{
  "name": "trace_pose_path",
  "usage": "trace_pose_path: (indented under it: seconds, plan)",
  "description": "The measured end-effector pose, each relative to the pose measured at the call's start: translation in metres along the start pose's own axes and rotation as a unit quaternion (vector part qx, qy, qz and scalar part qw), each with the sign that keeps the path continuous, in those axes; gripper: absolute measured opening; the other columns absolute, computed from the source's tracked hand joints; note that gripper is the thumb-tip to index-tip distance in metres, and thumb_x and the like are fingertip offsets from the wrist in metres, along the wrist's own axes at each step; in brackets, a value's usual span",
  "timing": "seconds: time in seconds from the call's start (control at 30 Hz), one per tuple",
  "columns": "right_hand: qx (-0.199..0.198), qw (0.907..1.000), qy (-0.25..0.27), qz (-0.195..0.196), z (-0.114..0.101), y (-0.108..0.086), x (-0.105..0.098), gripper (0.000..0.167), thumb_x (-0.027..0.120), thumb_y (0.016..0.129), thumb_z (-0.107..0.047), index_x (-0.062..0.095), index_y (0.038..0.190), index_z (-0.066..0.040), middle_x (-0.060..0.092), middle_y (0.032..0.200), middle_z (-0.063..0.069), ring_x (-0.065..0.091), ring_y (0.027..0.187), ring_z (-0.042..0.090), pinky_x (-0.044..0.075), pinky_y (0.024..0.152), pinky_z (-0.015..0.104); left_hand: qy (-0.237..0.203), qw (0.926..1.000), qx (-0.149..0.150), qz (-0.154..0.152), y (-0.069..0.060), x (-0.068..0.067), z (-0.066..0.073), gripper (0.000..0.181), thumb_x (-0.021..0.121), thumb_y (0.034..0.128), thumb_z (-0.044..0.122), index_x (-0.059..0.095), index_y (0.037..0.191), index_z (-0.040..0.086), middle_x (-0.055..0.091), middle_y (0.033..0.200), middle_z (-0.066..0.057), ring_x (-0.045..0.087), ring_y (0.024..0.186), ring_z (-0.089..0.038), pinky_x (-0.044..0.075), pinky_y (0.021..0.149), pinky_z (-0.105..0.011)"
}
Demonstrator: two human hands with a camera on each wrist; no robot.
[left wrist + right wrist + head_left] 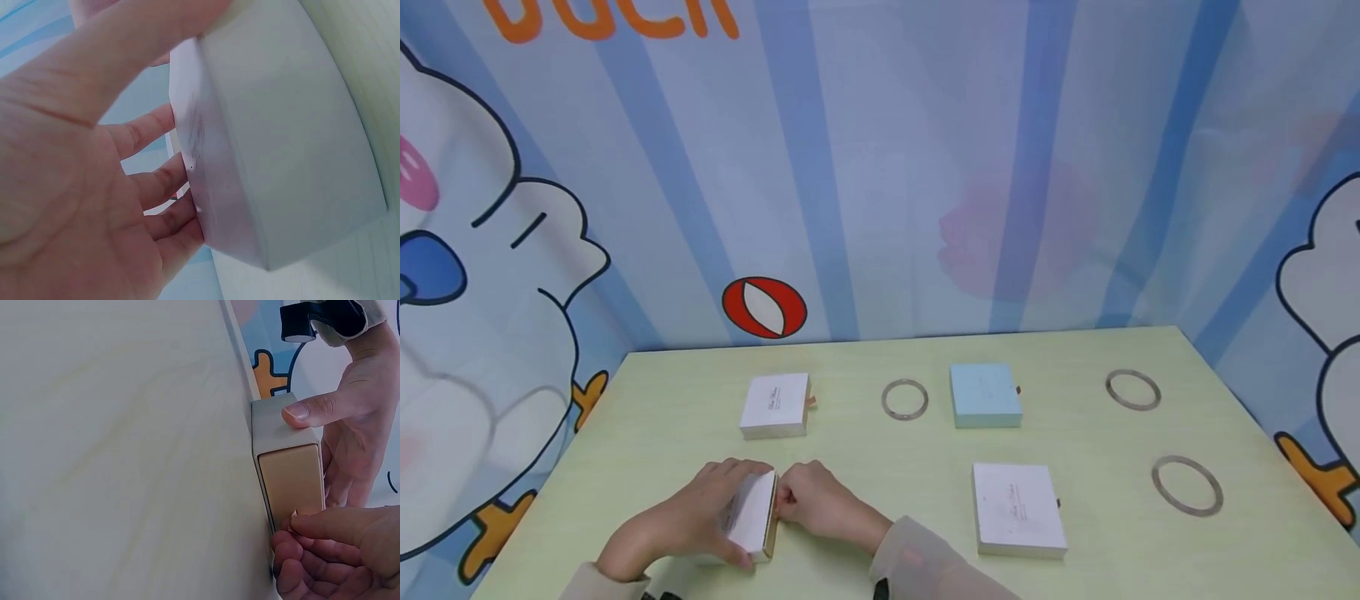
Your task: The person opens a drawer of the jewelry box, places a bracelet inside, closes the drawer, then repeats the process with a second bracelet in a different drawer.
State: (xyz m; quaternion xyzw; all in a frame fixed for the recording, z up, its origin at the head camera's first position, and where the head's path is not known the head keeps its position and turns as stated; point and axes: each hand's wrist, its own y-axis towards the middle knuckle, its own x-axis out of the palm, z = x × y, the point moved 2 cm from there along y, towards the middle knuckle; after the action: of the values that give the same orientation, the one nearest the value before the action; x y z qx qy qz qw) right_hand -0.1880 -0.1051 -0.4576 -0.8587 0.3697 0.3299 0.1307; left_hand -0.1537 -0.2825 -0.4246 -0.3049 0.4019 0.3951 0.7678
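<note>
At the table's near left lies a white drawer-style jewelry box (753,515). My left hand (691,515) spans it, thumb on the near side and fingertips at the far side. In the left wrist view, the fingers lie along the printed top of the box (294,125). Against the box's right end is my right hand (822,500). The right wrist view shows its thumb and forefinger pinching a small pull tab (294,516) on the tan drawer front (289,478). This drawer front looks flush with the sleeve. Whatever lies inside the box is hidden.
Behind stand another white box (775,404) and a light blue box (987,396). A third white box (1018,510) lies right of my hands. Three bracelet-like rings lie about: one between the back boxes (905,399), two at the right (1133,390), (1187,486). A printed backdrop (910,167) rises behind.
</note>
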Motion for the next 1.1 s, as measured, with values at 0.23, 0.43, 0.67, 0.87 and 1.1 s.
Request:
trace_pose_path:
  seconds: [0.23,0.43,0.67,0.87,1.1]
  plan:
    - [-0.006,1.0,0.001,0.0,-0.002,0.002,0.0,0.036,0.073,0.089,-0.006,0.056,0.058,-0.01,0.04,0.049,-0.013,0.036,0.046,-0.001,0.03,0.046,0.014,0.004,0.9999,0.011,0.004,0.001,-0.002,0.001,0.103,0.095,0.0598,0.045,0.045,0.141,0.005,0.051,0.133,-0.009,0.044,0.114,-0.03,0.039,0.093,-0.052]
    - [-0.005,1.0,0.002,0.001,-0.003,0.002,-0.002,0.033,0.074,0.088,-0.005,0.059,0.059,-0.01,0.041,0.049,-0.013,0.036,0.045,-0.001,0.03,0.046,0.015,0.002,1.0,0.002,-0.003,0.002,-0.002,0.002,0.104,0.095,0.0592,0.043,0.045,0.142,0.004,0.051,0.133,-0.011,0.044,0.114,-0.032,0.039,0.093,-0.055]
    - [-0.014,0.9994,0.031,-0.012,-0.001,0.003,0.0,0.032,0.072,0.088,0.0,0.062,0.059,-0.007,0.039,0.047,-0.014,0.034,0.043,-0.002,0.027,0.046,0.014,-0.005,0.9998,-0.015,-0.008,0.001,-0.001,0.0,0.102,0.095,0.0611,0.043,0.045,0.142,0.006,0.05,0.131,-0.008,0.043,0.114,-0.03,0.04,0.093,-0.054]
    - [0.001,0.9973,0.069,-0.025,0.002,0.002,-0.005,0.02,0.071,0.09,-0.002,0.073,0.07,-0.004,0.046,0.049,-0.012,0.037,0.044,0.0,0.029,0.044,0.015,-0.008,0.9993,-0.032,-0.016,0.001,0.0,0.001,0.101,0.095,0.0627,0.042,0.045,0.144,0.007,0.049,0.133,-0.008,0.042,0.116,-0.03,0.04,0.094,-0.056]
    - [0.037,0.995,0.091,-0.017,0.007,0.004,-0.017,0.023,0.068,0.093,-0.006,0.072,0.071,-0.005,0.056,0.052,-0.005,0.047,0.045,0.003,0.037,0.046,0.017,0.007,0.9989,-0.041,-0.02,0.0,-0.001,0.002,0.105,0.093,0.0614,0.049,0.043,0.145,0.01,0.049,0.134,-0.004,0.043,0.115,-0.026,0.043,0.091,-0.052]
